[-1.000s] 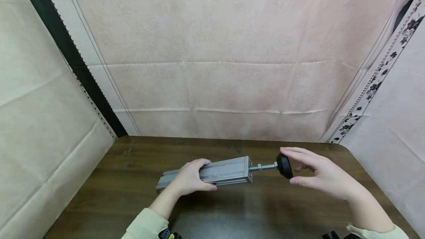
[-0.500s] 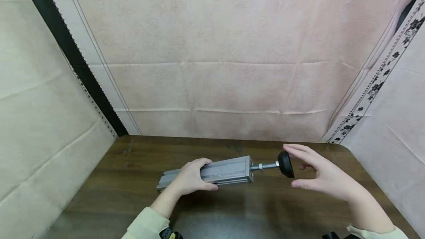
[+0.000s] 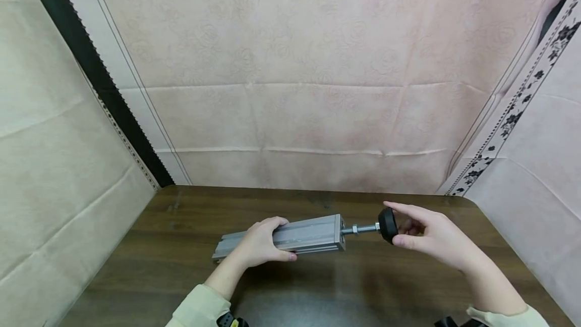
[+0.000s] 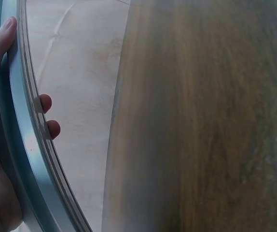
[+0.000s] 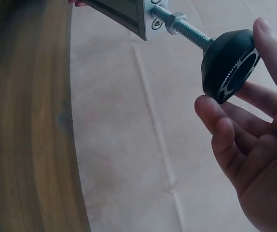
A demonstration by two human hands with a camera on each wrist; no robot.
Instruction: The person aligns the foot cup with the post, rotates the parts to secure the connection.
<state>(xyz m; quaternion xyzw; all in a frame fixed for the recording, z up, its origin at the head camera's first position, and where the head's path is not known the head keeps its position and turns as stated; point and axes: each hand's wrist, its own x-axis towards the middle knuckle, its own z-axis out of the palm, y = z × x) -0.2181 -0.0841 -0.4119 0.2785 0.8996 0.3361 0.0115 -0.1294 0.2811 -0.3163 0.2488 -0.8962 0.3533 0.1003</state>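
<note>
My left hand (image 3: 260, 247) grips a grey aluminium extrusion profile (image 3: 313, 235), thumb on the near side and fingers over the far side. In the left wrist view, fingertips (image 4: 53, 129) show past the profile's edge. From its right end sticks a threaded rod (image 3: 363, 228) with a hex nut (image 5: 177, 22) partway along. A black levelling foot (image 3: 387, 225) with a ribbed, hollow underside caps the rod. My right hand (image 3: 438, 238) pinches the foot's rim between thumb and fingers, as the right wrist view shows. The profile is held level above the table, slightly tilted.
Below is a brown wooden table (image 3: 150, 266) with a straight back edge. Pale cloth hangs behind (image 3: 295, 115) and along both sides, with a black strip (image 3: 97, 74) at left and a floral border (image 3: 513, 120) at right. Dark straps show at both wrists.
My right hand lifted its fingers slightly off the black foot half a second ago, and now has closed back in on its rim. The left hand and profile have barely moved.
</note>
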